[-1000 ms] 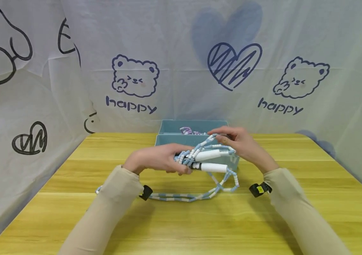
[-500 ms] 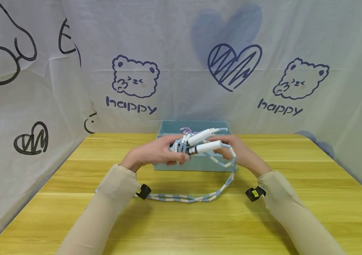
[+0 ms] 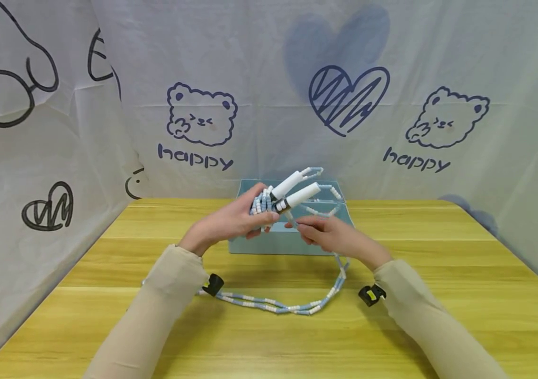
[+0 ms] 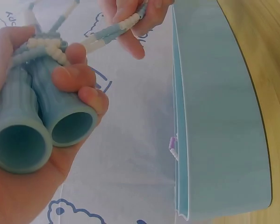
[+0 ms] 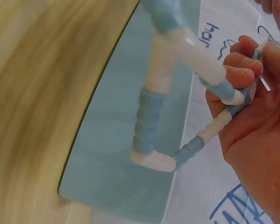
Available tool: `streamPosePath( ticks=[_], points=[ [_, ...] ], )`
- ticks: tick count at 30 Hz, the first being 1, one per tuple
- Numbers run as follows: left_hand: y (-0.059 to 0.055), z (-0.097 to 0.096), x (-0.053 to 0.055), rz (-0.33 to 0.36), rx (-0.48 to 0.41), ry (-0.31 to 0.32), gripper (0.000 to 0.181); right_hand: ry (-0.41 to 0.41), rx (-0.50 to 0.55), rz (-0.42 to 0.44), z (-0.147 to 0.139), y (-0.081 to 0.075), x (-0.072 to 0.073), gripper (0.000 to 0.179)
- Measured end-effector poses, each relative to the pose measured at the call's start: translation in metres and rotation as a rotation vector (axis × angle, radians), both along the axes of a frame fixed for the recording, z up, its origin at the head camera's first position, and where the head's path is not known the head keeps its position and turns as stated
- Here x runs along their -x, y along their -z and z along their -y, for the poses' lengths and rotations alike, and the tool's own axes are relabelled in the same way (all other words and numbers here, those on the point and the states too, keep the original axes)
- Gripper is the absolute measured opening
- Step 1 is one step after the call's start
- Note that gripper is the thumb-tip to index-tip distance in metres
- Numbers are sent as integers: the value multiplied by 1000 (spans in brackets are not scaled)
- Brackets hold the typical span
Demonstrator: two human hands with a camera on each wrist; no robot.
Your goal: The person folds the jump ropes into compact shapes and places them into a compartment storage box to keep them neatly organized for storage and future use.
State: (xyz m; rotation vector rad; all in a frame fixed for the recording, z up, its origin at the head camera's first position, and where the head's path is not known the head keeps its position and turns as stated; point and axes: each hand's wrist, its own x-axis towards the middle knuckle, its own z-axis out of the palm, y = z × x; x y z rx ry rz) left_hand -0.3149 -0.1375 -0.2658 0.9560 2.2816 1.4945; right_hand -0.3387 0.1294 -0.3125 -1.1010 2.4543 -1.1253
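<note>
A jump rope (image 3: 303, 195) with blue and white beads and two white-and-blue handles is held above the table. My left hand (image 3: 228, 221) grips both handles together, with turns of beaded rope wrapped round them. In the left wrist view the hollow blue ends of the handles (image 4: 73, 125) face the camera. Just to the right, my right hand (image 3: 332, 235) pinches a doubled length of the rope beside the wrapped turns. A loop of the beaded rope (image 5: 149, 121) hangs from the right hand in the right wrist view. More rope lies on the table, partly hidden by the left forearm.
Behind the hands a light blue box (image 3: 292, 245) stands near the back of the wooden table (image 3: 392, 326). A purple and white beaded piece (image 4: 172, 145) shows at its opening in the left wrist view. A printed white cloth (image 3: 269, 131) hangs behind.
My right hand has gone from above the box, behind the handles, to lower in front, carrying rope round them. The left hand has tilted the white handle ends upward.
</note>
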Motion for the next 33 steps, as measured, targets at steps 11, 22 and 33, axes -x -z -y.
streamPosePath(
  ticks=[11, 22, 33],
  points=[
    [-2, 3, 2, -86, -62, -106, 48, -97, 0, 61, 5, -5, -10, 39],
    [0, 12, 6, -228, 119, -308, 48, -123, -36, 160, -6, -22, -14, 39],
    [-1, 18, 9, -334, 301, -440, 43, -95, -102, 184, -24, -40, -20, 30]
  ],
)
